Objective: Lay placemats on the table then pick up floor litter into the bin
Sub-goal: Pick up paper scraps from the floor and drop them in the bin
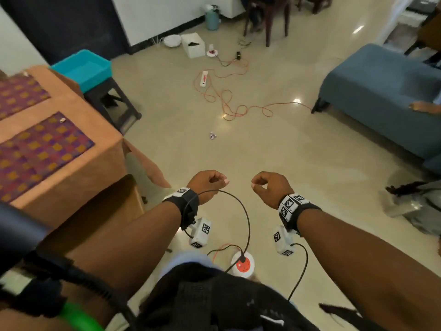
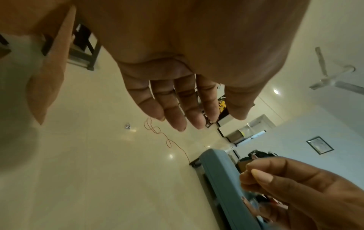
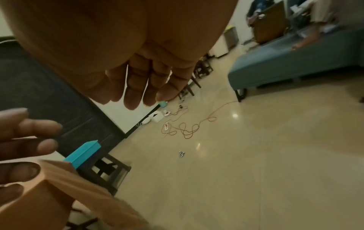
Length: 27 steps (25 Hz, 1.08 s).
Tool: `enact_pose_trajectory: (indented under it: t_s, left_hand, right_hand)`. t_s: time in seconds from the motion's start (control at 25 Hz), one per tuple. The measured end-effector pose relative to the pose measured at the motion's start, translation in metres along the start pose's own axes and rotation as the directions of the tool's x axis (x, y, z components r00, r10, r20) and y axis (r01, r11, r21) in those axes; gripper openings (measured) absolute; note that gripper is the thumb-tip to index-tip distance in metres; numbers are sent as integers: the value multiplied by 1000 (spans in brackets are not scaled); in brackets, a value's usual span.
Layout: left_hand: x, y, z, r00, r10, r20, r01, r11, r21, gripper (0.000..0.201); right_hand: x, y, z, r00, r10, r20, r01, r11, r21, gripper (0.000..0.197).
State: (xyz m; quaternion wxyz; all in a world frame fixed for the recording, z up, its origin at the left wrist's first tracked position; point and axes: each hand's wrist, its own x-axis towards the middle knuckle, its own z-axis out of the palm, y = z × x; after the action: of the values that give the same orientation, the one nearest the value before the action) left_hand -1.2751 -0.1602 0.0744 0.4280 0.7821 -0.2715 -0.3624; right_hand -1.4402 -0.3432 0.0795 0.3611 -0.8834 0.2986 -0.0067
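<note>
Two purple-and-orange checked placemats, one near [image 1: 40, 154] and one far [image 1: 19, 95], lie flat on the table [image 1: 78, 115] covered in an orange cloth at my left. A small crumpled wrapper [image 1: 212, 136] lies on the cream floor ahead of me, also visible as wrapper [image 2: 128, 125] and wrapper [image 3: 181, 154]. My left hand [image 1: 216, 180] and right hand [image 1: 260, 183] hover side by side above the floor, short of the wrapper. Both have loosely curled fingers and hold nothing. Fingers [image 2: 177, 109] and fingers [image 3: 141, 87] hang relaxed.
A teal tub [image 1: 83, 69] sits on a dark stool [image 1: 114, 103] beyond the table. A white box [image 1: 193, 45], orange cables [image 1: 226, 103] and a power strip [image 1: 204, 78] lie further off. A blue sofa [image 1: 381, 96] stands right. A round socket [image 1: 243, 265] is by my feet.
</note>
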Motion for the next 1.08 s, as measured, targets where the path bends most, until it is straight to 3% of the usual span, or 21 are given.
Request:
enact_pose_trajectory:
  t_s: [0.16,0.36,0.6,0.8,0.96,1.08]
  left_hand:
    - [56,17,-18,996,-66,-64,66,998,9,23]
    - [174,20,-53,985,-110,-132,106,994,-36,22]
    - [328,52,-133,989,-133,-64,130,990,-48,20]
    - [418,73,-199,981,-161,-104,158,987,-40,18]
    - [492,69,-231,957,-258,-136,258,966,-11,20]
    - [557,53,-249,919,-364,-153,370,929,14,21]
  right_hand:
    - [100,-4,-31,993,-97,73,99,995,-27,9]
    - [229,-11,-39,969,-200,144,207,978,-35,12]
    - [394,-41,-76,977,-142,161,163,979,-126,8]
    - [514,-69,-86,963,-125,238,175,964,-201,17]
    - [616,-72,-81,914,-129,384,249,926,-284,19]
    - [705,-64,-63,891,-88,446,224,938,-263,17]
